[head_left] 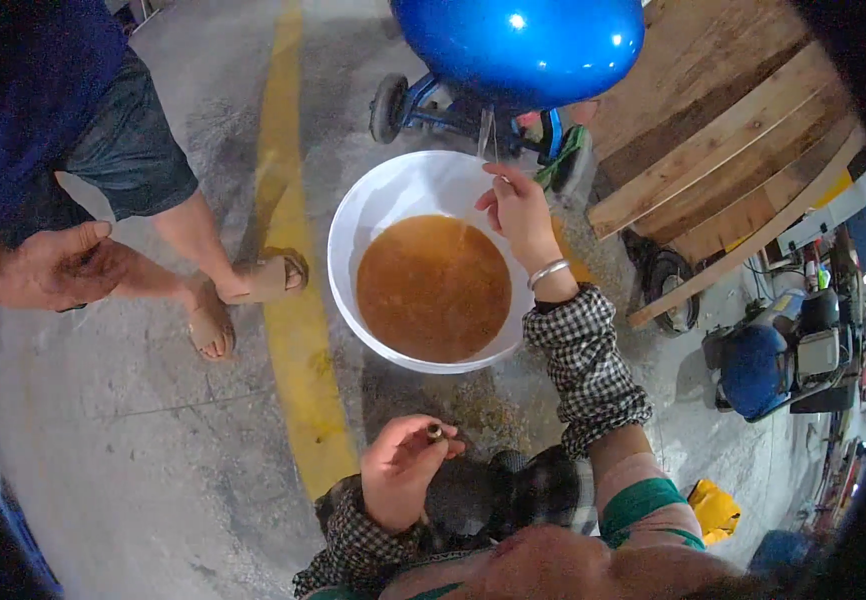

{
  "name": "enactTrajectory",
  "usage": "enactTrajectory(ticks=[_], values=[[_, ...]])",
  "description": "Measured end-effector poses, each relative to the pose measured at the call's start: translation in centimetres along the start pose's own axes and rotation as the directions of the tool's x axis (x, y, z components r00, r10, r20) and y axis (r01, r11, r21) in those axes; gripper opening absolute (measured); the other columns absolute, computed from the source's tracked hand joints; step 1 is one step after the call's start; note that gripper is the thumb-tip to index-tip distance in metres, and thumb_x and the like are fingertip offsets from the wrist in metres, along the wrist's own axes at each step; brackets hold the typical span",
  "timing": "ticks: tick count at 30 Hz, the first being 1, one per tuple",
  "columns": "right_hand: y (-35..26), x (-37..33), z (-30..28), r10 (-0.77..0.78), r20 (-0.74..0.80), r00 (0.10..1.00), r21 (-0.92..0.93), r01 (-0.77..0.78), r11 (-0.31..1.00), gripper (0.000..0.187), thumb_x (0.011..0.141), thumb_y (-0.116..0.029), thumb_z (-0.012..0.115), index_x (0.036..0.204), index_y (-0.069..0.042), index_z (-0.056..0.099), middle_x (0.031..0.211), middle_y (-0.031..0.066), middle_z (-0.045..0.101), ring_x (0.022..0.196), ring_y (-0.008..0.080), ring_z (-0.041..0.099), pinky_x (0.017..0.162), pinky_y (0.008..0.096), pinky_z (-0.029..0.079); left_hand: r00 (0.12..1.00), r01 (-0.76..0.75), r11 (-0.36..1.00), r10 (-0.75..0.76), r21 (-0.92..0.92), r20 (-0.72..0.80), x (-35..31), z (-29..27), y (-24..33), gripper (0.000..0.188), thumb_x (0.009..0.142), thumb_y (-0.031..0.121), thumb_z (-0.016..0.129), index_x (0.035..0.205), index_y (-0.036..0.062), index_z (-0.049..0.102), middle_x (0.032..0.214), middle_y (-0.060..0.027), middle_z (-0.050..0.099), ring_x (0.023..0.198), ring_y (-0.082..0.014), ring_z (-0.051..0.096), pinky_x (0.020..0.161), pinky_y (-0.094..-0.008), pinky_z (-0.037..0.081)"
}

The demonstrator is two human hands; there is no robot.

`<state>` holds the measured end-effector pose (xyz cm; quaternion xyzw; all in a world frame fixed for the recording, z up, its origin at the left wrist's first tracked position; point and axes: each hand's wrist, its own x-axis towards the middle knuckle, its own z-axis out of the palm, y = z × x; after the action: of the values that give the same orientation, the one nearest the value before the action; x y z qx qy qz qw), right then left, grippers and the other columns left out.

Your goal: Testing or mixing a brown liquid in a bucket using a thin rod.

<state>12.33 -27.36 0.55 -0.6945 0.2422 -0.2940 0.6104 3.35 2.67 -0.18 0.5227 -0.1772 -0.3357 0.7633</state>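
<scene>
Your left hand (400, 472) has its grip closed around the small metallic fitting (435, 431), nearer you than the white tub (371, 206). Your right hand (520, 218) hovers at the tub's right side; whether its grip holds anything cannot be told. Expect the fitting to be light, rigid, slippery if wet; pinch its sides.

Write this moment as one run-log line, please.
Left hand: holds small cylindrical piece | Right hand: over right rim of white tub, grip unclear | Tub: brown liquid inside | Blue tank: beyond tub
</scene>
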Motion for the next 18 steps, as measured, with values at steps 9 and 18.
enactTrajectory(ticks=[9, 18], values=[[-0.9, 0.7, 0.4, -0.018, -0.02, 1.0, 0.057, 0.019, 0.998, 0.024, 0.092, -0.013, 0.036, 0.107, -0.002, 0.051, 0.063, 0.0068, 0.056, 0.04, 0.0078, 0.039, 0.038, 0.0225, 0.03, 0.999, -0.032, 0.999, 0.032, -0.004, -0.027, -1.1, 0.5, 0.1, 0.023, 0.079, -0.006, 0.052, 0.101, -0.0023, 0.049, 0.093, -0.0149, 0.059, 0.079, -0.0219, 0.061, 0.071, -0.0325, 0.051], [-1.2, 1.5, 0.4, -0.026, -0.03, 0.999, 0.118, 0.029, 0.993, 0.02, 0.09, -0.009, 0.038, 0.101, -0.002, 0.052, 0.062, 0.0071, 0.056, 0.041, 0.0087, 0.041, 0.037, 0.0236, 0.03, 0.999, -0.041, 0.999, 0.041, -0.005, -0.03, -1.8, 0.6, -0.6, 0.024, 0.079, -0.008, 0.051, 0.102, -0.0015, 0.049, 0.093, -0.0152, 0.059, 0.08, -0.0229, 0.061, 0.072, -0.0336, 0.051]])
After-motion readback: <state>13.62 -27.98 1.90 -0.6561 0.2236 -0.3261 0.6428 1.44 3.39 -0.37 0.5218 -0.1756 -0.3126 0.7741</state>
